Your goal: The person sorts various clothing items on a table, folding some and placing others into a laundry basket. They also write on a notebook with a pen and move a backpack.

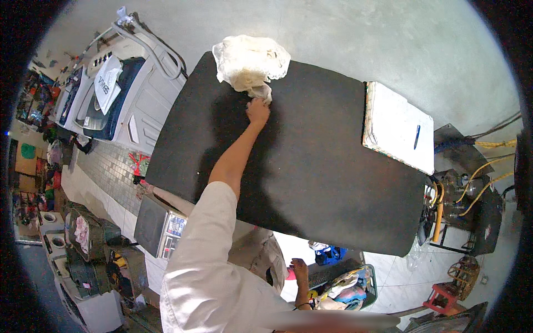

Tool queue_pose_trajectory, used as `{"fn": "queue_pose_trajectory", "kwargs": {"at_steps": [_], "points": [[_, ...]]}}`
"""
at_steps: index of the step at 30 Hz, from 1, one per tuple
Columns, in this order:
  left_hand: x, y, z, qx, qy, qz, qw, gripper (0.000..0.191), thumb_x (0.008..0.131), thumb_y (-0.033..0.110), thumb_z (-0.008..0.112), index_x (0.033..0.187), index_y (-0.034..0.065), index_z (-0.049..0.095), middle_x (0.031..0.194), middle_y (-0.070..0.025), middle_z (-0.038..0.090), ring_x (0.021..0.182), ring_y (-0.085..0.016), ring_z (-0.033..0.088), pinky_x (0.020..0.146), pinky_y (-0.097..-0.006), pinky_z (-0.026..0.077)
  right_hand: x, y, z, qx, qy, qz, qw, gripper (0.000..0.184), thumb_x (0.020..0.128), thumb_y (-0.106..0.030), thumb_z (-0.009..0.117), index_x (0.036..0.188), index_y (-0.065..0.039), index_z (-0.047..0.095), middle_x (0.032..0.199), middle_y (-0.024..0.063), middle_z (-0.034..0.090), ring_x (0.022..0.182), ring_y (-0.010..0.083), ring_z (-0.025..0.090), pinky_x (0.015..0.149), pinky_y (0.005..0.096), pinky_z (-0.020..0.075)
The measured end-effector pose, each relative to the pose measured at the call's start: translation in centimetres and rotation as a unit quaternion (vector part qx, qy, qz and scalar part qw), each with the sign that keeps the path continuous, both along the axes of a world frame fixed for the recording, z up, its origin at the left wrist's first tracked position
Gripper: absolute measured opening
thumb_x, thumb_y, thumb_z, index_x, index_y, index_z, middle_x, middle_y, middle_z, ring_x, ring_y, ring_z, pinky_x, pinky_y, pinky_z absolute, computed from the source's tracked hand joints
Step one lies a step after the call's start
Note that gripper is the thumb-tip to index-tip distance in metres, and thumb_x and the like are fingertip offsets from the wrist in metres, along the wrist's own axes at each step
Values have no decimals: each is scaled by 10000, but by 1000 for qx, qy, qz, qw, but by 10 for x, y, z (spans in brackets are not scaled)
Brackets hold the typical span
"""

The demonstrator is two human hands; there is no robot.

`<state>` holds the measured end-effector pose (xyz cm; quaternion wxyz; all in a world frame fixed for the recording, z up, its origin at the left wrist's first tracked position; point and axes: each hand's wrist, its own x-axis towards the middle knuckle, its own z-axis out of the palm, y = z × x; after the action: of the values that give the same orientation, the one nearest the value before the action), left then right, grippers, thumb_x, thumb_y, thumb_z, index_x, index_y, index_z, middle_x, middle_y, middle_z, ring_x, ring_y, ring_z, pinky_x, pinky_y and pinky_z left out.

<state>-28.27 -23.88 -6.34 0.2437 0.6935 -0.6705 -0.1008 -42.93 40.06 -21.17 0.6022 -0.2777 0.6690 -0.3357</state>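
Observation:
At the far edge of a dark tabletop (320, 158), my left hand (258, 112) is closed on the gathered end of a white plastic bag (252, 62). The bag looks bulky and crumpled; its contents are hidden. My left arm stretches across the table in a light sleeve. Below the near table edge hangs my right hand (299, 270), fingers partly bent, with a dark band at the wrist. A small pink thing (290, 273) shows beside its fingers; whether they touch it I cannot tell.
An open notebook (395, 125) with a pen (417, 137) lies at the table's right. A twin-tub washing machine (125, 91) stands left. Nearby are a digital scale (160, 227), a green basket of cloth (368, 287), a red stool (442, 297) and yellow cables (487, 179).

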Motion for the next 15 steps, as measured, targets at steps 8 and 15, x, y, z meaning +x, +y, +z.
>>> {"fn": "queue_pose_trajectory", "kwargs": {"at_steps": [8,15], "points": [[-36,304,136,201,296,-663,657,215,828,141,576,996,7,565,1018,-137,537,965,-279,513,868,-392,392,-11,-134,201,71,-277,-10,958,431,892,-381,512,1057,11,578,1011,111,619,874,227,602,817,343,462],[15,410,169,553,294,-670,398,306,890,250,542,1081,17,593,1002,-119,626,962,-189,579,845,-319,446,-13,-189,233,-37,-329,-258,908,405,880,-317,521,1107,18,545,1040,120,603,919,231,588,845,336,449]]}}
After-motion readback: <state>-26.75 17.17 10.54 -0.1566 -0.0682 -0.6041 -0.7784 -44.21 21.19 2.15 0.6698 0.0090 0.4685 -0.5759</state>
